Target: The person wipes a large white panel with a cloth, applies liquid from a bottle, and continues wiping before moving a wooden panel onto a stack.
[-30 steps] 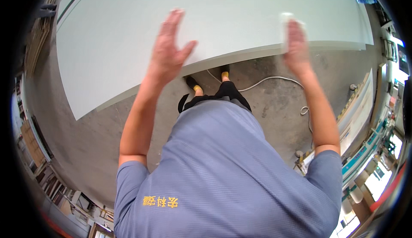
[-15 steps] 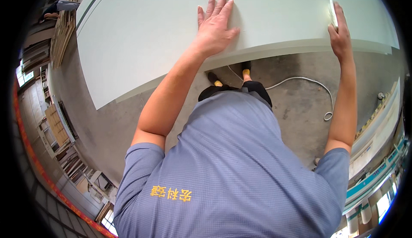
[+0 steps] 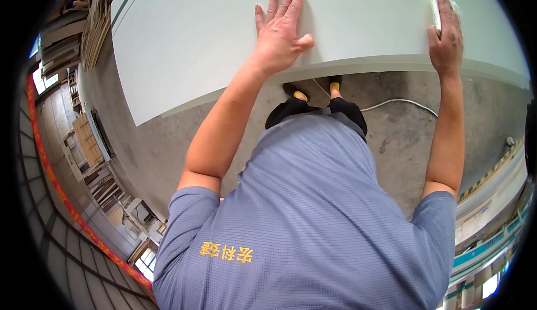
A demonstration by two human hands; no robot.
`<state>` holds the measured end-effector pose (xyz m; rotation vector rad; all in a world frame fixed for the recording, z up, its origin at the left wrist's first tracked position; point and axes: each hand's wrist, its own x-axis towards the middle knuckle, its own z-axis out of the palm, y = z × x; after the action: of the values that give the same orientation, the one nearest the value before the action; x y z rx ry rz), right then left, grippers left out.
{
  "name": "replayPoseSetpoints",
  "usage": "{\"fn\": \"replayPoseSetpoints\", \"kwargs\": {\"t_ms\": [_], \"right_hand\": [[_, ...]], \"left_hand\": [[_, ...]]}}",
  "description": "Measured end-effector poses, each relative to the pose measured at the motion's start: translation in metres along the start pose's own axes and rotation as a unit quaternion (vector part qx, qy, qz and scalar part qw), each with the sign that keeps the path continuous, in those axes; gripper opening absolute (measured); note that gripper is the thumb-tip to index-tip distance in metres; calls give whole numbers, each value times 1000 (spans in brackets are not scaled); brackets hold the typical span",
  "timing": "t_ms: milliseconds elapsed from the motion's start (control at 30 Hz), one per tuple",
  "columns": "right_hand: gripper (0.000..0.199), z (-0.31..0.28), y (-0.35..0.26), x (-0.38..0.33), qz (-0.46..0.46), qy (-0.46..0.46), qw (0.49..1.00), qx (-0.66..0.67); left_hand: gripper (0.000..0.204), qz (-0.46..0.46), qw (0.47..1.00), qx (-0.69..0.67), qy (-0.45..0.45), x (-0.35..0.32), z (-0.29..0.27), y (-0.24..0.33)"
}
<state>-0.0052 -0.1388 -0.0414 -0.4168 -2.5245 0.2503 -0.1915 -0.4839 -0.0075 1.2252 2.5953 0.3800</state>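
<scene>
A large pale green-white panel [image 3: 190,47] lies flat in front of me. My left hand [image 3: 279,40] rests on it near the close edge, fingers spread, with nothing in it. Farther right, my right hand [image 3: 446,41] presses a folded white cloth [image 3: 437,9] against the panel. Its fingers lie together over the cloth, which sticks out past the fingertips and on both sides. Part of the cloth is hidden under the hand.
A light hose or cable [image 3: 400,101] runs over the concrete floor [image 3: 391,136] near my feet. Stacked boards [image 3: 96,30] stand beyond the panel's left side. Along the right are long pale pieces [image 3: 492,187] and a yellow-black striped edge [image 3: 489,170].
My right hand has turned so its back shows more, and the cloth lies flatter under it. My left hand stays on the panel, its thumb more bent. The whole view has shifted slightly.
</scene>
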Motion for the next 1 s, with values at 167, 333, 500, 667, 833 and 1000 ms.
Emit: {"fn": "replayPoseSetpoints", "kwargs": {"t_ms": [167, 333, 500, 667, 833, 1000], "right_hand": [[60, 3, 0, 1, -6, 7, 1000, 9], [60, -2, -2, -1, -6, 1, 1000, 6], [60, -1, -7, 2, -10, -3, 1000, 17], [60, -2, -7, 3, -7, -10, 1000, 16], [59, -2, -5, 4, -10, -16, 1000, 21], [58, -2, -7, 4, -18, -15, 1000, 16]], "left_hand": [[97, 15, 1000, -23, -13, -3, -5, -1], [101, 34, 995, -40, -79, -32, -35, -46], [108, -43, 999, -15, -30, -41, -18, -20], [105, -35, 998, -29, -34, -44, -22, -25], [105, -12, 997, -49, -50, -50, -33, -61], [110, -83, 995, -27, -38, -87, -47, -112]]}}
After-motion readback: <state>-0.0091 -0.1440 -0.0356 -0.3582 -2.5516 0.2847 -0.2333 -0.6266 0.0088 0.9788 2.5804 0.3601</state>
